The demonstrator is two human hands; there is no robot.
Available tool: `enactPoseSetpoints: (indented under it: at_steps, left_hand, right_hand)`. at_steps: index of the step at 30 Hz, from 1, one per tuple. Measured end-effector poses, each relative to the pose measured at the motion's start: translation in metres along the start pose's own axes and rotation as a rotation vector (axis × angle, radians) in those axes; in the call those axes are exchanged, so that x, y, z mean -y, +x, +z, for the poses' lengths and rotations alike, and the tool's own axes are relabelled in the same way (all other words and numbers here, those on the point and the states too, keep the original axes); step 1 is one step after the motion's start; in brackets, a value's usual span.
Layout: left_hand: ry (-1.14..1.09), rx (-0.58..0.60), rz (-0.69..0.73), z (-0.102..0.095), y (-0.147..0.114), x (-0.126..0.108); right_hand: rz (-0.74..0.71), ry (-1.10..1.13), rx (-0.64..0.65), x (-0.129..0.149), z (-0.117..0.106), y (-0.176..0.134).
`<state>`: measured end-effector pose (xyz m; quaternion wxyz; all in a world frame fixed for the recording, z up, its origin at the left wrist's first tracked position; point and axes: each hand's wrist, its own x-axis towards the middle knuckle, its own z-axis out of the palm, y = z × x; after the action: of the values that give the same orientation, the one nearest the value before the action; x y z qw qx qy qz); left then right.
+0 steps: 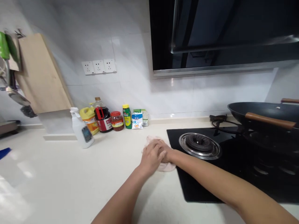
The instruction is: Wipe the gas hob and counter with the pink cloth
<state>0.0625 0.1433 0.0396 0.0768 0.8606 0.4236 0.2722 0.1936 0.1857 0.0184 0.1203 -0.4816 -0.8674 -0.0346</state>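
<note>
A pale pink cloth (167, 167) lies bunched on the white counter, right beside the left edge of the black stove top. My left hand (150, 157) presses down on it, fingers bent and close together, with the thumb lying over my other hand. My right hand (166, 151) reaches in from the right and is on the cloth too, its fingers partly hidden under the left one. The stove's near burner (199, 144), with a metal ring, is just right of my hands and carries no pan.
A black wok (261, 112) with wooden handles sits at the far right of the stove, under the range hood (217, 34). Along the wall stand a white spray bottle (81, 130), a dark sauce bottle (102, 118), a red-lidded jar (117, 121), a green bottle (127, 116) and packets (137, 121).
</note>
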Motion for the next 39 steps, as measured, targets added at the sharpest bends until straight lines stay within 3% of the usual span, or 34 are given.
enactPoseSetpoints:
  at_steps: [5, 9, 14, 23, 29, 39]
  left_hand:
    - [0.009, 0.103, 0.001, -0.001, -0.006, -0.003]
    - [0.027, 0.119, -0.015, 0.000, -0.010, -0.004]
    - [0.065, 0.163, -0.010, -0.002, -0.011, -0.006]
    - [0.168, 0.199, 0.064, 0.004, -0.013, -0.005]
    - [0.165, 0.203, 0.037, 0.003, -0.012, -0.007]
    - [0.164, 0.204, 0.034, 0.003, -0.011, -0.009]
  right_hand:
    - [0.220, -0.096, 0.027, -0.047, 0.001, 0.021]
    - [0.467, -0.144, -0.031, -0.068, 0.004, 0.035]
    - [0.676, -0.125, -0.074, -0.098, 0.007, 0.046]
    - [0.988, -0.081, -0.066, -0.154, -0.010, 0.001]
    - [0.998, -0.121, -0.068, -0.141, -0.013, -0.012]
    - [0.736, -0.154, -0.007, -0.086, -0.014, -0.032]
